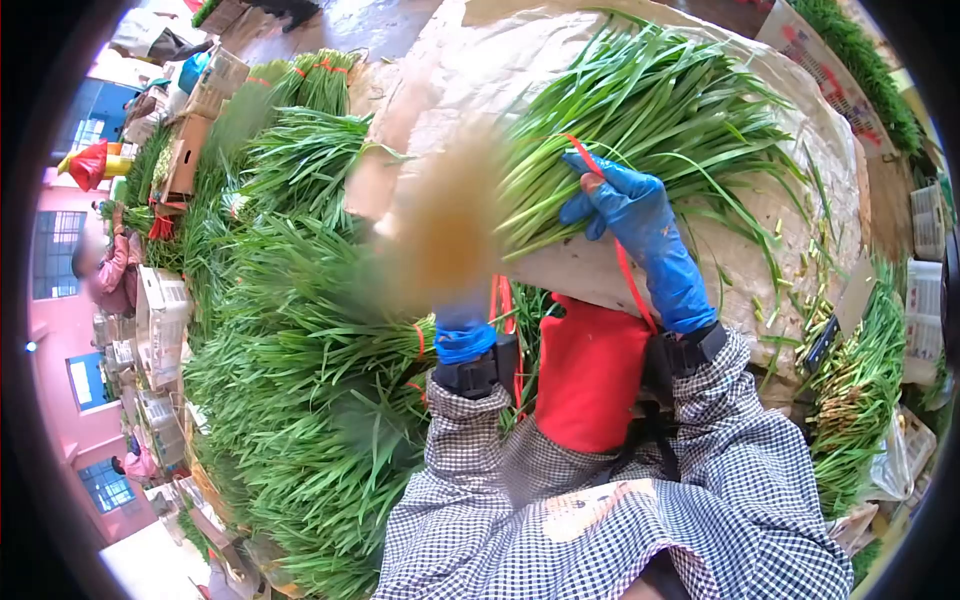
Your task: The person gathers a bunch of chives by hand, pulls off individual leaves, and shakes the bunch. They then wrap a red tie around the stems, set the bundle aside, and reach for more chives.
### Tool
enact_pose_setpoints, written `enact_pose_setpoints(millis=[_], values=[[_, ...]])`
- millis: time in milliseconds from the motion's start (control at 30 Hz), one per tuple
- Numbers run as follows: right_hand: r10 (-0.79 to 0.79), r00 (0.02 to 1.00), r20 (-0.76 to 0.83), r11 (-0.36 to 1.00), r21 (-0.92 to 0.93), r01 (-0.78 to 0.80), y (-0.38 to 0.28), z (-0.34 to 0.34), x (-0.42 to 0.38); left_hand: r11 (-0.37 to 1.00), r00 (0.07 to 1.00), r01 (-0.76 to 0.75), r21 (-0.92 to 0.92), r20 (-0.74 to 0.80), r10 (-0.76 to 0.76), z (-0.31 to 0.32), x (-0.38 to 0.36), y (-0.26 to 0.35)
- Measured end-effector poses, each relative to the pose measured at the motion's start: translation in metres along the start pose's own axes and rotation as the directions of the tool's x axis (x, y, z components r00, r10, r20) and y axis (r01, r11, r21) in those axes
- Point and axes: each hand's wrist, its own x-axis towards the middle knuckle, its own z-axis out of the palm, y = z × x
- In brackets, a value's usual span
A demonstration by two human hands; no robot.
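Observation:
A loose bunch of long, flat-leaved greens like garlic chives lies on a pale sheet-covered work surface, cut ends toward the lower left. My right hand, in a blue glove, pinches a red tie strip at the bunch's near side. The strip runs over the stalks and hangs below the hand. My left hand is also gloved in blue; only the cuff shows clearly. A tan blur covers its fingers beside the stalk ends, so what they do is hidden.
Tied bunches of greens are heaped at the left. A knife lies at the right among cut stalk bits, near more greens. Red strips hang by my left wrist. White crates and a person in pink are farther left.

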Motion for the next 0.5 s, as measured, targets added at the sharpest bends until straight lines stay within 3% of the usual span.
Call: enact_pose_setpoints(millis=[33,67,100,167,200,233,300,333,367,400,433,467,500], values=[[0.002,1.0,0.0,1.0,0.004,-0.002,0.003,0.0,0.0,0.986,0.994,-0.106,-0.131,-0.034,0.102,0.007,-0.004,0.01],[-0.013,1.0,0.01,1.0,0.019,0.013,0.007,0.0,0.0,0.986,0.994,-0.106,-0.128,-0.033,0.103,0.004,0.002,0.0],[-0.033,0.999,0.017,0.999,0.034,0.032,0.009,0.001,0.0,0.955,0.959,-0.282,0.096,0.037,0.28,0.0,0.017,-0.021],[-0.023,0.999,0.028,1.0,0.021,0.022,0.003,0.002,-0.002,0.664,0.801,-0.596,0.452,0.265,0.538,0.017,0.029,-0.033],[-0.009,1.0,0.029,1.0,0.015,0.009,0.001,0.0,-0.002,0.825,0.883,-0.448,0.344,0.315,0.348,0.002,0.025,-0.026],[-0.008,1.0,0.02,1.0,0.017,0.008,0.004,-0.003,-0.002,0.826,0.882,-0.447,0.344,0.322,0.343,-0.001,0.023,-0.013],[-0.078,0.996,0.041,0.997,-0.001,0.078,0.013,-0.003,0.001,0.491,0.706,-0.706,0.511,0.56,0.433,-0.003,0.019,0.011],[-0.075,0.996,0.038,0.997,0.002,0.075,0.013,-0.003,0.0,0.924,0.986,-0.007,0.383,0.154,-0.057,0.038,-0.008,0.055],[-0.059,0.998,0.027,0.998,0.01,0.058,0.012,-0.002,0.0,0.923,0.986,-0.006,0.386,0.156,-0.059,0.033,-0.005,0.048],[-0.043,0.999,0.017,0.999,0.019,0.042,0.011,0.0,0.0,0.607,0.874,-0.466,0.644,0.443,0.201,0.023,0.001,0.037],[-0.046,0.999,0.013,0.999,0.021,0.045,0.009,0.002,0.0,0.081,0.61,-0.786,0.613,0.748,0.262,0.017,0.008,0.03],[-0.028,0.999,0.022,1.0,0.005,0.028,0.008,0.002,-0.002,-0.009,0.582,-0.805,0.594,0.791,0.191,0.017,0.015,0.027],[-0.014,1.0,0.028,1.0,-0.015,0.014,0.006,0.0,-0.002,-0.005,0.574,-0.811,0.585,0.796,0.192,0.019,0.022,0.025]])
